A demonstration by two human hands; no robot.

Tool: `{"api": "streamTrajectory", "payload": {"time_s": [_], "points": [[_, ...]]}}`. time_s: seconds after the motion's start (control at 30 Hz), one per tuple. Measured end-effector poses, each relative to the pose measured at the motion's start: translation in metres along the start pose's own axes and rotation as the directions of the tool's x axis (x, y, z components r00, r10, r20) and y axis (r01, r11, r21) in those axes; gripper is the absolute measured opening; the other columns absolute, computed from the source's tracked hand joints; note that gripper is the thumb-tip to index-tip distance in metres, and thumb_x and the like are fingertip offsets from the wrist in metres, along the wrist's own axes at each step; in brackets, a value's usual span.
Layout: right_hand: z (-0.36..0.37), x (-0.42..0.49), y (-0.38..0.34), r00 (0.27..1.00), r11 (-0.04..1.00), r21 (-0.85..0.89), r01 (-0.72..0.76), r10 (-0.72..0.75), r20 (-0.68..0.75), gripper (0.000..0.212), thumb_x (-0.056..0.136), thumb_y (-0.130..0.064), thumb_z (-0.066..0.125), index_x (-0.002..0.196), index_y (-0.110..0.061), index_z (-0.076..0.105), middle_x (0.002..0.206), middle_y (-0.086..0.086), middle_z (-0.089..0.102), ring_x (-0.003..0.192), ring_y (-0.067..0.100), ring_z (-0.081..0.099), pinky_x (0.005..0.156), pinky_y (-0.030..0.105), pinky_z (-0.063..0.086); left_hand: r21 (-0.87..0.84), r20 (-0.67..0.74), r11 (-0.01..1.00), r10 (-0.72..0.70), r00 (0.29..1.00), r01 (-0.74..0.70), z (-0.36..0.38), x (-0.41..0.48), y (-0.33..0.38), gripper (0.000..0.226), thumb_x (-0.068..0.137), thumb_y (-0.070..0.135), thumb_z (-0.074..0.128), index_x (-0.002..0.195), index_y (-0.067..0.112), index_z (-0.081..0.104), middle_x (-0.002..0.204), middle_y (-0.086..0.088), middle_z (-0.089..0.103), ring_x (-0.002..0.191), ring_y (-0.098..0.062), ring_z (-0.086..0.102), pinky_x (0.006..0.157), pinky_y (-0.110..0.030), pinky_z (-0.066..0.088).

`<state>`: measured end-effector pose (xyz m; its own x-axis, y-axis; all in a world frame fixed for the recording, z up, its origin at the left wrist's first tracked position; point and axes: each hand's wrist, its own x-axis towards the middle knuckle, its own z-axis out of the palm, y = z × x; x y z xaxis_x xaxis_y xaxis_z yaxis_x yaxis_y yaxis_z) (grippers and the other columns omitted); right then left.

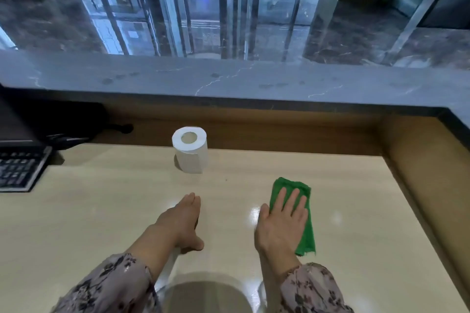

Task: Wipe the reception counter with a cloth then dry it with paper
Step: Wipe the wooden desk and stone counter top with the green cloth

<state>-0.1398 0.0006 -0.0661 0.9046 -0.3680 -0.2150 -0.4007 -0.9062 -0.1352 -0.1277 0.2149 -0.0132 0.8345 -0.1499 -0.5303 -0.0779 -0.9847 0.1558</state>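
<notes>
A folded green cloth (306, 232) lies flat on the pale wooden desk surface (106, 211) of the reception counter. My right hand (282, 223) presses down on the cloth, palm flat and fingers spread. To its left, my left hand (184, 221) rests edge-on on the desk with straight fingers and holds nothing. A white paper roll (190, 152) stands upright near the desk's back edge, a little beyond my left hand. A raised grey marble ledge (229, 79) runs across behind the desk.
A black keyboard (17, 171) and dark equipment with cables (63, 122) sit at the far left. A brown wooden wall (417, 160) closes the desk on the right. Beyond the ledge lies a glossy lobby floor (229, 20).
</notes>
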Motion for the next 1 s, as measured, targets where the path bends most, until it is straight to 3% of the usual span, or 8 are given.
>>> {"api": "streamTrajectory", "payload": {"time_s": [0.17,0.23,0.33,0.43,0.63,0.8,0.87,1.0], "points": [[0.021,-0.038,-0.074,0.928,0.927,0.044,0.372,-0.372,-0.020,0.065,0.089,-0.042,0.027,0.146,-0.012,0.028,0.153,0.020,0.026,0.142,0.037,0.021,0.112,0.048,0.014,0.040,-0.003,0.998,-0.057,0.998,0.057,0.004,-0.006,-0.014,0.080,0.059,0.038,0.077,0.122,0.014,0.035,0.133,0.001,0.034,0.116,-0.018,0.047,0.086,-0.036,0.049],[0.029,-0.049,-0.086,0.834,0.835,0.030,0.550,-0.551,0.034,0.064,0.084,-0.041,0.035,0.140,-0.013,0.045,0.147,0.017,0.040,0.137,0.036,0.036,0.112,0.049,0.027,0.081,-0.041,0.995,-0.048,0.998,0.052,0.011,-0.005,-0.021,0.099,0.061,0.043,0.077,0.139,0.011,0.026,0.147,-0.005,0.026,0.133,-0.021,0.036,0.097,-0.034,0.044],[0.031,-0.049,-0.081,0.712,0.710,-0.052,0.702,-0.699,0.064,0.063,0.084,-0.042,0.036,0.139,-0.016,0.049,0.147,0.013,0.042,0.136,0.033,0.039,0.113,0.046,0.030,0.084,-0.041,0.995,-0.042,0.998,0.045,0.016,-0.006,-0.024,0.124,0.065,0.050,0.076,0.153,0.012,-0.004,0.161,-0.007,-0.008,0.149,-0.021,-0.003,0.118,-0.038,0.022],[0.028,-0.035,-0.057,0.671,0.664,-0.105,0.740,-0.741,0.041,0.060,0.085,-0.041,0.038,0.141,-0.020,0.047,0.148,0.009,0.043,0.136,0.030,0.039,0.108,0.041,0.023,0.065,-0.025,0.997,-0.049,0.998,0.051,0.016,-0.006,-0.024,0.125,0.069,0.050,0.075,0.153,0.011,-0.009,0.161,-0.006,-0.015,0.149,-0.019,-0.009,0.119,-0.037,0.019],[0.013,-0.012,0.015,0.836,0.836,-0.121,0.536,-0.545,-0.064,0.059,0.087,-0.039,0.037,0.143,-0.020,0.044,0.150,0.009,0.039,0.138,0.030,0.037,0.106,0.040,0.023,-0.058,-0.061,0.997,-0.048,0.997,0.045,0.023,-0.013,-0.022,0.113,0.073,0.046,0.068,0.153,0.015,-0.006,0.161,-0.002,-0.015,0.148,-0.017,-0.012,0.115,-0.033,0.025],[-0.013,0.008,0.081,0.953,0.949,-0.122,0.290,-0.299,-0.057,0.076,0.083,-0.042,0.005,0.153,-0.016,0.017,0.160,0.011,0.012,0.148,0.029,0.009,0.121,0.039,0.010,-0.212,-0.252,0.976,-0.102,0.962,0.048,0.035,-0.028,-0.009,0.113,0.075,0.056,0.061,0.152,0.020,-0.014,0.161,-0.004,-0.015,0.148,-0.021,-0.013,0.121,-0.039,0.009],[-0.022,0.016,0.100,0.980,0.967,-0.163,0.195,-0.197,0.002,0.064,0.094,-0.032,0.018,0.153,-0.011,0.011,0.160,0.016,0.008,0.147,0.030,0.007,0.121,0.037,0.010,-0.243,-0.261,0.970,-0.093,0.961,0.028,0.038,-0.030,0.000,0.112,0.076,0.055,0.060,0.152,0.021,-0.015,0.161,-0.004,-0.015,0.148,-0.020,-0.012,0.121,-0.038,0.007],[-0.049,0.019,0.108,0.998,0.980,0.198,-0.021,0.033,-0.056,0.035,0.093,-0.011,0.040,0.128,-0.005,0.043,0.131,0.018,0.046,0.120,0.036,0.046,0.090,0.042,0.045,-0.280,-0.283,0.960,-0.080,0.956,-0.002,0.031,-0.035,0.017,0.111,0.076,0.054,0.060,0.152,0.023,-0.014,0.160,-0.003,-0.016,0.148,-0.019,-0.013,0.120,-0.038,0.004]]}}
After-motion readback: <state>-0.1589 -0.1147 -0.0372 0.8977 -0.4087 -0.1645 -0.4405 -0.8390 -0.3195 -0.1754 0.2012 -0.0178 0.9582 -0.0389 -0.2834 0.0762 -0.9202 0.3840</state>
